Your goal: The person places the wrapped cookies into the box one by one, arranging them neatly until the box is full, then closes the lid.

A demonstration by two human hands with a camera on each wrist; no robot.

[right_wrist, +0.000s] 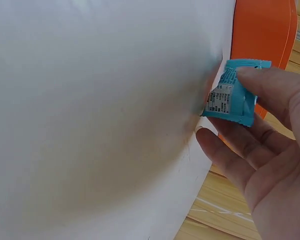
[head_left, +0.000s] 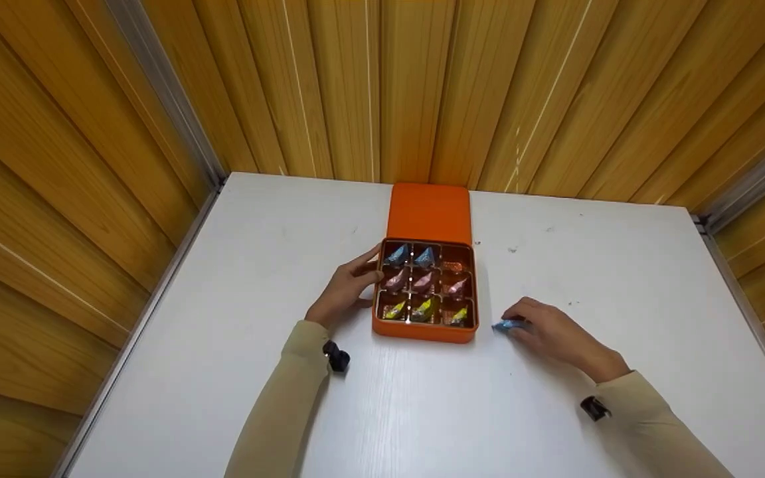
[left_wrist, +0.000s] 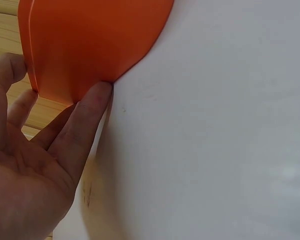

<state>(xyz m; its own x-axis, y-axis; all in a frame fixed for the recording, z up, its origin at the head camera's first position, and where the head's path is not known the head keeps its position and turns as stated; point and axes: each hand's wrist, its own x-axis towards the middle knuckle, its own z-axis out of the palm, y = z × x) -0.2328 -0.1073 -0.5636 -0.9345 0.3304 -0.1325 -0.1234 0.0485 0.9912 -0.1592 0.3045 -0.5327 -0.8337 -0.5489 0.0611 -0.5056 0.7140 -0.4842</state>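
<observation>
An orange tin box (head_left: 424, 330) with a divided tray sits mid-table. My left hand (head_left: 344, 287) rests against its left side, fingertips touching the wall (left_wrist: 90, 45) in the left wrist view. To the right of the box, my right hand (head_left: 552, 332) pinches a small blue wrapped candy (right_wrist: 231, 95) between thumb and fingers, low over the table. Printed label text shows on its wrapper. In the tray, blue candies (head_left: 425, 256) fill two back compartments, pink candies (head_left: 424, 281) the middle row, and yellow-green candies (head_left: 424, 309) the front row. The back right compartment shows its orange-brown bottom.
The orange lid (head_left: 430, 212) lies folded back behind the box, near the wood-panelled wall (head_left: 416, 93). Panelled walls also stand at left and right of the white table (head_left: 409, 411). Both sleeves carry a small black device (head_left: 595, 408) near the wrist.
</observation>
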